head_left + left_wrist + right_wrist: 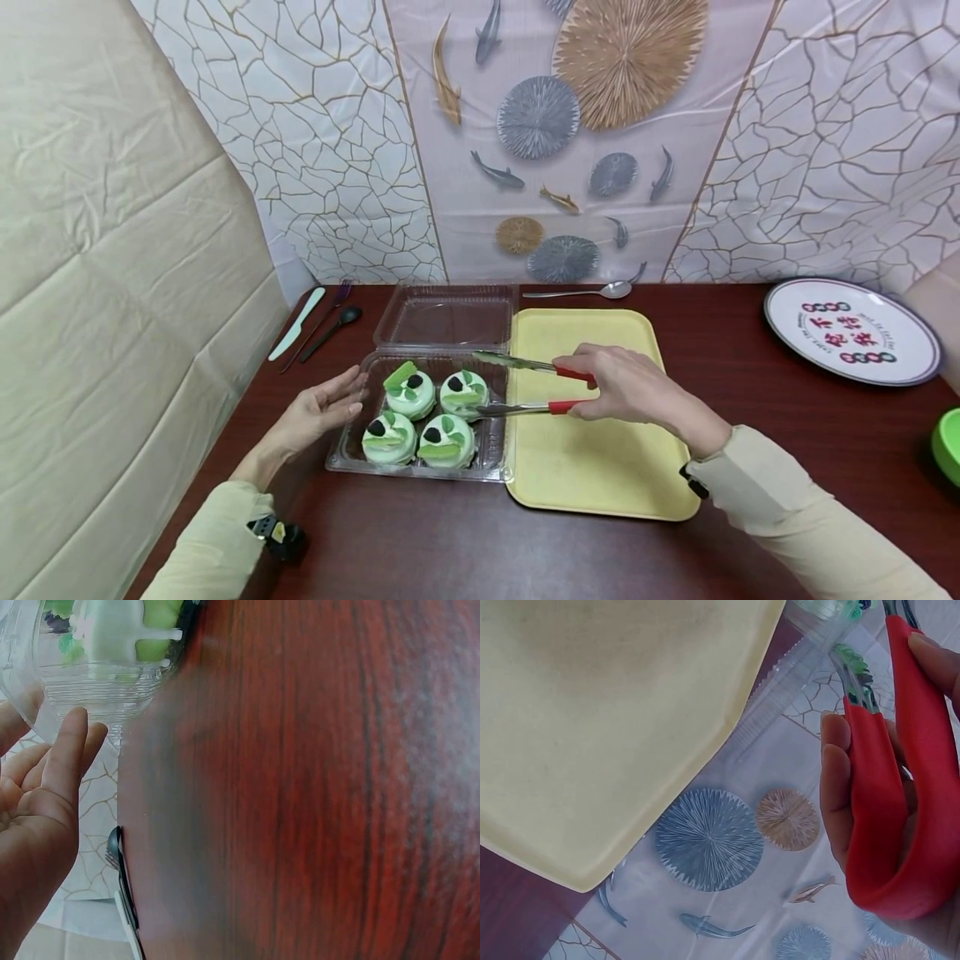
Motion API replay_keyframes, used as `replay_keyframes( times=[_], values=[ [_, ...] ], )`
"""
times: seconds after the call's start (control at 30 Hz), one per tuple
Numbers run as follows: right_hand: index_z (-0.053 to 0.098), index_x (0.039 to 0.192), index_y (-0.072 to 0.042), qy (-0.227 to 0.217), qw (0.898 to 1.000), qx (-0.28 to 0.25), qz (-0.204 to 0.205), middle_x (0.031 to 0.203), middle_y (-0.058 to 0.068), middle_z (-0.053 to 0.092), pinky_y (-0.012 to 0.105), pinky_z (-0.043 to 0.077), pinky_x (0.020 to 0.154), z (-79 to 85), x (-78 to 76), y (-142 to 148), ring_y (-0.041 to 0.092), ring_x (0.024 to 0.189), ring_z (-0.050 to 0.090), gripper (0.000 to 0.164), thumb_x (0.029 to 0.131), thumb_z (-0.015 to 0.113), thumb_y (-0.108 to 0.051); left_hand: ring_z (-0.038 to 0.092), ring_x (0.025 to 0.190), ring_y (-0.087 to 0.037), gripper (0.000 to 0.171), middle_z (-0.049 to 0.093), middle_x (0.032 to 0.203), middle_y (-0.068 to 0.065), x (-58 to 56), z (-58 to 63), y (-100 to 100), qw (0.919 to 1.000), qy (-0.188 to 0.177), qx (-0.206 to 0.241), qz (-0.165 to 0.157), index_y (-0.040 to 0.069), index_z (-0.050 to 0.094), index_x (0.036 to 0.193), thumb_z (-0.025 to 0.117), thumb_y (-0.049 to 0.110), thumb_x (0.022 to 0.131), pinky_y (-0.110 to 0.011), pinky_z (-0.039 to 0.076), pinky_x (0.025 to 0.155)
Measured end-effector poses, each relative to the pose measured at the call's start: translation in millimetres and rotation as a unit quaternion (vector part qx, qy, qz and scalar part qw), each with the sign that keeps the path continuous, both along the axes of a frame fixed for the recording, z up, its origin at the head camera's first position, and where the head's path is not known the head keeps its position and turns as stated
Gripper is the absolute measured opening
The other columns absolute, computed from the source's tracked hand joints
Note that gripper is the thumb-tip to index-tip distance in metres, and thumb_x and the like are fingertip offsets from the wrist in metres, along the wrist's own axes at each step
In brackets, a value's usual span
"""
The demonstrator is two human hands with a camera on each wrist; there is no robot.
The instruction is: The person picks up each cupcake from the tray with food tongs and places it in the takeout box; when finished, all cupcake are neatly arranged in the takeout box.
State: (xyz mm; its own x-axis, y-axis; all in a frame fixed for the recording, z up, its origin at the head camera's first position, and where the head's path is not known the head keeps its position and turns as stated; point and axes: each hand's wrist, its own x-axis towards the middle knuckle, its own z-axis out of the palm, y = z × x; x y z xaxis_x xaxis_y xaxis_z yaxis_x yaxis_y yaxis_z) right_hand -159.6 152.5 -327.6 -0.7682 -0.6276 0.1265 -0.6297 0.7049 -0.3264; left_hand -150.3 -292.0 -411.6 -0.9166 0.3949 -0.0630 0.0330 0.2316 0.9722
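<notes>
A clear plastic clamshell box (420, 476) holds several round cakes with pale green tops, leaves and dark berries. My right hand (637, 392) grips red-handled metal tongs (570, 407) over the box's right side. The tongs' arms are spread, with the tips on either side of the back right cake (463, 388). In the right wrist view, fingers and thumb wrap the red handle (926, 750). My left hand (307, 421) is at the box's left side, fingers extended and fingertips right at its wall, as the left wrist view also shows.
A yellow tray (585, 467) lies right of the box, under my right hand. Behind stand the box's lid (450, 317) and a metal spoon (615, 290). A knife (297, 323), fork and black spoon (330, 333) lie left. At right are a white plate (915, 342) and green bowl (948, 446).
</notes>
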Motion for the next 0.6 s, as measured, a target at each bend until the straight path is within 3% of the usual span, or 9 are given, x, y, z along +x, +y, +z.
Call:
replay_keyframes(
  times=[0.3,0.6],
  values=[
    [0.066,0.125,-0.001,-0.064,0.996,-0.07,-0.008,0.1,0.004,0.068,0.023,0.043,0.065,-6.8,0.7,11.7,0.01,0.075,0.052,0.056,0.076,0.081,-0.022,0.051,0.117,0.014,0.074,0.018,0.155,-0.034,-0.4,-1.9,-1.5,1.0,-0.002,-0.001,0.0,-0.007,0.009,0.154,0.056,0.006,0.099,-0.011,0.048,0.09],
    [0.068,0.123,-0.004,-0.058,0.996,-0.062,-0.009,0.103,0.002,0.071,0.022,0.044,0.063,-3.4,6.5,19.2,0.008,0.073,0.054,0.051,0.075,0.081,-0.019,0.05,0.118,0.014,0.074,0.018,0.156,-0.032,-1.0,-1.7,-1.4,1.0,-0.009,0.002,0.001,-0.005,0.009,0.155,0.056,0.007,0.099,-0.011,0.047,0.091]
  ],
)
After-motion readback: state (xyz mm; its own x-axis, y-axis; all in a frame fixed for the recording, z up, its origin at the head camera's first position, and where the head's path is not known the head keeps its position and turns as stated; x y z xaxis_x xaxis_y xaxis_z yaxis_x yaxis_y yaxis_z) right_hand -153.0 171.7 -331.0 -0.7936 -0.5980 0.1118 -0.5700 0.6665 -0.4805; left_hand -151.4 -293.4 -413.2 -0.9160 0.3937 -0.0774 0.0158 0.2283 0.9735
